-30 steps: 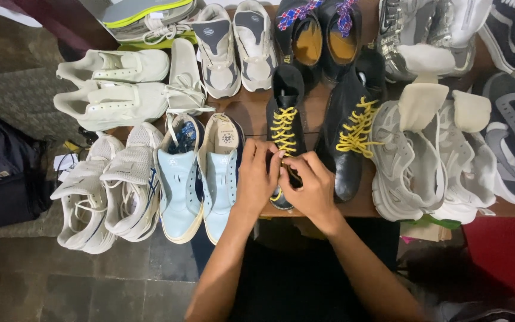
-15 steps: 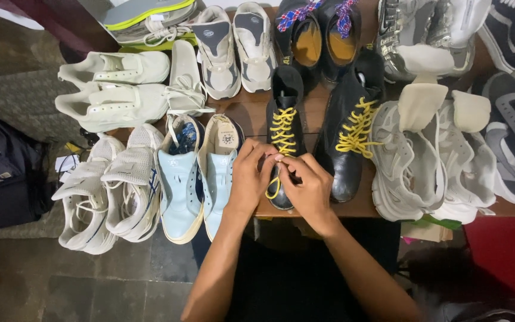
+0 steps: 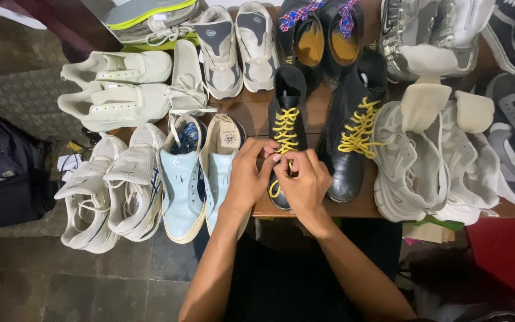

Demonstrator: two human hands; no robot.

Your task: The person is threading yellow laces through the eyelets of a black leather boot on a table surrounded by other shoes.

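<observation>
your left hand (image 3: 248, 176) and your right hand (image 3: 304, 182) meet over the black boot (image 3: 285, 113) with yellow laces (image 3: 285, 128), which stands on the wooden desk (image 3: 251, 113) near its front edge. the fingers (image 3: 261, 149) of both hands are narrow and pinch the lace at the lower part of the boot. just right of it stands the second black boot (image 3: 353, 137), also with yellow laces. just left are the light blue shoes (image 3: 201, 173), and then the white sneakers (image 3: 111, 185).
</observation>
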